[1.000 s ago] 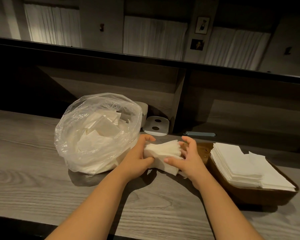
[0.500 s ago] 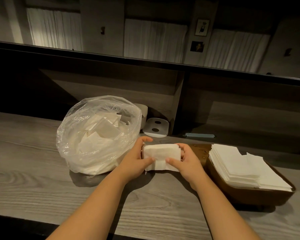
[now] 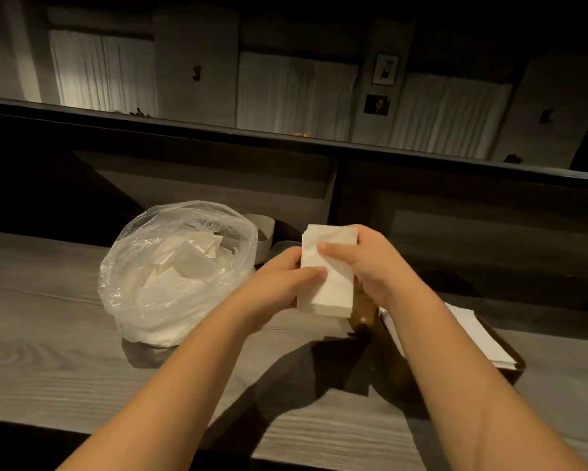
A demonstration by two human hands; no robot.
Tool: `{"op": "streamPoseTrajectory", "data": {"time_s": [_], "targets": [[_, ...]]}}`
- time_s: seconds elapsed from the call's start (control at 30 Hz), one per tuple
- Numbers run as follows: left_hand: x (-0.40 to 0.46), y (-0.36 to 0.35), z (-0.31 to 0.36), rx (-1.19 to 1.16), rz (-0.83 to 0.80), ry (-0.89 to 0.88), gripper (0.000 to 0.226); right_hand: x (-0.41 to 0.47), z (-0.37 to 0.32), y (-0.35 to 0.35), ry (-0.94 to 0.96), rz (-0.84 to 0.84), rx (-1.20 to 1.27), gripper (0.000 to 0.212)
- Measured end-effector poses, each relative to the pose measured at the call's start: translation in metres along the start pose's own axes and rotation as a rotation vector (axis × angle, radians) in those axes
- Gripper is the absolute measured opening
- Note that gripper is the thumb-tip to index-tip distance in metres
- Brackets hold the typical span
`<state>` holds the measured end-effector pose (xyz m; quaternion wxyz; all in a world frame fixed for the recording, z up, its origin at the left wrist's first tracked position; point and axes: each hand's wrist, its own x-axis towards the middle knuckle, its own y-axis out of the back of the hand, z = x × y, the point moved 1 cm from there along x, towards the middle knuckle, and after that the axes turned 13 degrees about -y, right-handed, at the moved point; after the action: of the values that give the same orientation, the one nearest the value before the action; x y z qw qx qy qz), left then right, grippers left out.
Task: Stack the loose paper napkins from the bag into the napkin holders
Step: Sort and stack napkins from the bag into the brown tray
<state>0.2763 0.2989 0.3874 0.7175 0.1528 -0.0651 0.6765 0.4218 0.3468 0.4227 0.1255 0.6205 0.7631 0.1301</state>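
Note:
A small stack of white paper napkins point(image 3: 330, 273) is held upright above the counter between both hands. My left hand point(image 3: 279, 287) grips its left edge, thumb on the front. My right hand point(image 3: 367, 263) grips its upper right side, thumb across the front. To the left a clear plastic bag point(image 3: 170, 266) lies open with loose napkins inside. To the right a brown napkin holder point(image 3: 363, 317) carries a flat pile of napkins point(image 3: 472, 331), mostly hidden behind my right forearm.
The grey wood-grain counter point(image 3: 65, 351) runs left to right, with a dark edge close to me. Behind the bag stand a pale round container point(image 3: 263, 232) and a dark back panel with a raised ledge point(image 3: 285, 137).
Both hands have lifted the napkin stack off the counter and turned it from lying sideways to standing upright. The view has tilted, so the holder now sits lower right behind my arm.

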Motion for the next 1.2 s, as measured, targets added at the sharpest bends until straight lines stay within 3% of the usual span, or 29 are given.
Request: {"op": "streamPoseTrajectory", "data": {"time_s": [0.13, 0.27, 0.37, 0.47, 0.63, 0.87, 1.03, 1.13, 1.2], "targets": [[0.015, -0.047, 0.022, -0.095, 0.158, -0.003, 0.034, -0.014, 0.001, 0.028, -0.153, -0.008, 0.223, 0.027], [0.031, -0.096, 0.036, -0.057, 0.184, 0.000, 0.060, -0.028, 0.009, 0.062, -0.175, 0.020, 0.152, 0.043], [0.036, -0.119, 0.045, -0.049, 0.084, -0.032, 0.075, -0.038, 0.013, 0.102, -0.153, 0.105, 0.102, 0.023], [0.041, -0.125, 0.045, 0.028, 0.111, -0.088, 0.075, -0.046, 0.024, 0.150, -0.199, 0.194, 0.159, 0.009], [0.040, -0.144, 0.024, 0.270, 0.058, -0.122, 0.071, -0.040, 0.065, 0.180, -0.382, 0.248, -0.077, 0.029], [0.039, -0.170, -0.002, 0.729, -0.102, -0.074, 0.056, -0.022, 0.099, 0.166, -0.395, 0.259, -0.271, 0.038], [0.039, -0.166, -0.002, 0.838, -0.090, -0.095, 0.052, -0.019, 0.108, 0.163, -0.315, 0.347, -0.481, 0.050], [0.038, -0.164, 0.001, 0.925, -0.182, -0.130, 0.056, -0.024, 0.101, 0.167, -0.087, 0.411, -0.654, 0.056], [0.037, -0.164, 0.000, 1.003, -0.309, -0.113, 0.060, -0.028, 0.098, 0.166, 0.094, 0.259, -0.817, 0.052]]}}
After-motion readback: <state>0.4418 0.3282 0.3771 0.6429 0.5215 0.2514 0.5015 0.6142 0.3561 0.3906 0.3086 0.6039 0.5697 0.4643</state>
